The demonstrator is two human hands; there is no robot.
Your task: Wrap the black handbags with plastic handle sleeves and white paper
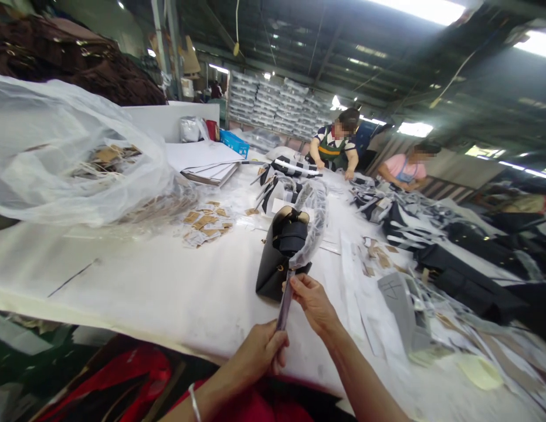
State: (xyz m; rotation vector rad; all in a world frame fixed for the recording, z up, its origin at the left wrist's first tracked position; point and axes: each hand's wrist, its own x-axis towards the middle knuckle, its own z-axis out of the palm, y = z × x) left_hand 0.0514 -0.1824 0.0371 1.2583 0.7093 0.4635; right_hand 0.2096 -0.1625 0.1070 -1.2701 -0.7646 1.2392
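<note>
A black handbag stands on the white table in front of me, its top gaping and a dark rolled piece visible inside. A strap runs from the bag toward my body, with clear plastic wrap around the part that loops beside the bag. My left hand is closed around the strap's near end. Higher up, close to the bag, my right hand pinches the same strap between thumb and fingers.
Cardboard tags lie left of the bag. A large clear plastic bag and white sheets are farther left. A grey tape dispenser sits at right, near many black bags. Two people work across the table.
</note>
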